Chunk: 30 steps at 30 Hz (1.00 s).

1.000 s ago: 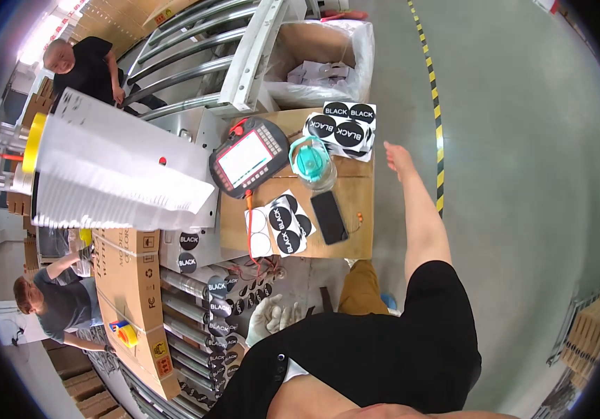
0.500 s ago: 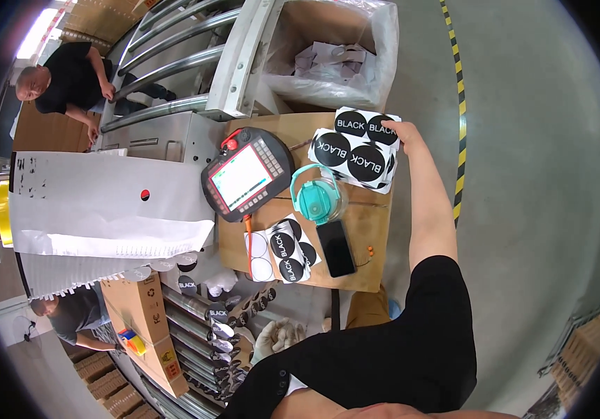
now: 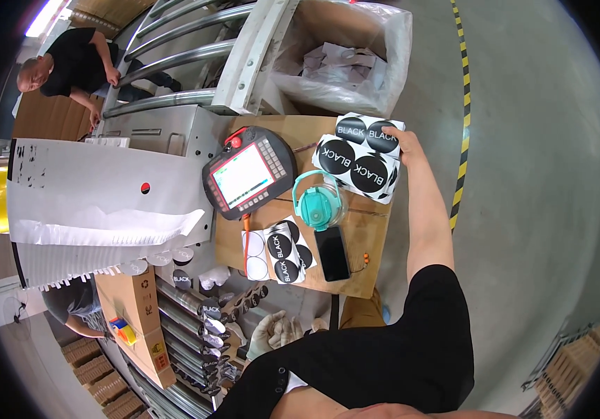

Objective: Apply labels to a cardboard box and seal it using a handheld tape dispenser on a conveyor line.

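Observation:
Bare, my right hand (image 3: 405, 144) reaches to the far right corner of a wooden board (image 3: 373, 283). Its thumb lies over a stack of white sheets with round black stickers (image 3: 352, 164), and its fingers pinch the right edge. My left hand (image 3: 275, 334), in a white glove, is low in the middle, close to my body. Its fingers are loosely curled and apart, with nothing visible in them. Just left of it, round black labels (image 3: 212, 325) overlap in a row along the roller conveyor. A smaller group of sticker sheets (image 3: 282, 251) lies on the board's near side.
The board also bears a handheld control panel (image 3: 249, 171), a turquoise-lidded bottle (image 3: 317, 206) and a black phone (image 3: 333, 253). Behind stands a plastic-lined bin (image 3: 398, 49) with paper scraps. A cardboard box (image 3: 132, 314) sits on rollers at left. Two other people work at left.
My right hand stays at the sticker stack, its grip shifted slightly along the edge. The gloved left hand's fingers have loosened. The view has shifted a little.

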Available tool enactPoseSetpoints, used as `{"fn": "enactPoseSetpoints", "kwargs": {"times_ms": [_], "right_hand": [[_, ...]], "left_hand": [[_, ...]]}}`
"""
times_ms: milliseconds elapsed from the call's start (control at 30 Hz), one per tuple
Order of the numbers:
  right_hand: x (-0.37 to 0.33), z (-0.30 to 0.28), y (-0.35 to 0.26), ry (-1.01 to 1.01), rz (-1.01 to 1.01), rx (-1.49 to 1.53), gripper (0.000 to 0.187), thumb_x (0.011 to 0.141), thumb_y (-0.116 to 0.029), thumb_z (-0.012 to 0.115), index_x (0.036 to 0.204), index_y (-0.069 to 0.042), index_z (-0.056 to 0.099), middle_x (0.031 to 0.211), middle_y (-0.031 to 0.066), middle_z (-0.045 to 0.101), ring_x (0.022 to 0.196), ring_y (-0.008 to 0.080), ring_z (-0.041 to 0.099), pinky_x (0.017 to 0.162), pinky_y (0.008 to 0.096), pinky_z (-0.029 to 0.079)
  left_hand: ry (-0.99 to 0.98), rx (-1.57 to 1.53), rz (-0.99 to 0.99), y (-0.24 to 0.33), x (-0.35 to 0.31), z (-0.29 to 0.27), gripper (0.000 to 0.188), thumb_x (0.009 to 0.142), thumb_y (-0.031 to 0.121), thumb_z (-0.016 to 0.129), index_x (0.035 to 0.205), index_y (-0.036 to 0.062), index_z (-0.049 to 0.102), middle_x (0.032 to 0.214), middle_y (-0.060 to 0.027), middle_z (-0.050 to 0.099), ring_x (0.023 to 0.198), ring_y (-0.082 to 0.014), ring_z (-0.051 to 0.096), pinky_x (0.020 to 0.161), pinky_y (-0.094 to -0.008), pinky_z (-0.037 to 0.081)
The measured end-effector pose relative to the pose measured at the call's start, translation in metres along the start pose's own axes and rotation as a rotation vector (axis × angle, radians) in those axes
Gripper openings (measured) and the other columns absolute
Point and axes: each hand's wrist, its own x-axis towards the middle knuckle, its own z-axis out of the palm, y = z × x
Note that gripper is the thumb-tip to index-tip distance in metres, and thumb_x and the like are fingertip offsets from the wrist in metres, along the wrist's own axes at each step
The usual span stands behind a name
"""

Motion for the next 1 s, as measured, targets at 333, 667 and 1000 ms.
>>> {"fn": "enactPoseSetpoints", "kwargs": {"times_ms": [333,667,1000], "right_hand": [[-0.059,0.03,-0.088,0.017,-0.5,0.114,0.04,0.067,-0.002,0.072,0.103,0.005,0.056,0.093,0.0115,0.064,0.08,0.0191,0.063,0.073,0.0297,0.052],[-0.322,0.197,-0.049,-0.411,-0.696,0.023,0.084,0.052,-0.01,0.079,0.125,0.002,0.041,0.113,0.0084,0.054,0.104,0.019,0.054,0.091,0.0302,0.042],[-0.574,0.334,0.136,-1.03,-0.955,-0.233,0.097,0.058,0.001,0.077,0.134,0.001,0.017,0.125,0.0163,0.038,0.116,0.0243,0.045,0.095,0.0378,0.041]], "left_hand": [[-0.074,0.097,0.112,0.006,-0.009,0.011,0.036,0.092,0.02,0.049,0.117,-0.0058,0.049,0.061,-0.0034,0.046,0.051,-0.0109,0.043,0.078,-0.0249,0.05],[-0.87,0.532,0.552,0.048,-0.03,0.147,0.084,0.076,0.049,0.069,0.136,0.0011,0.034,0.113,-0.0103,0.055,0.101,-0.0174,0.054,0.091,-0.0328,0.043],[-0.735,-0.001,1.133,0.025,-0.159,-0.083,0.105,0.059,0.06,0.075,0.136,0.0018,0.033,0.13,-0.0132,0.047,0.117,-0.0266,0.048,0.102,-0.0398,0.038]]}}
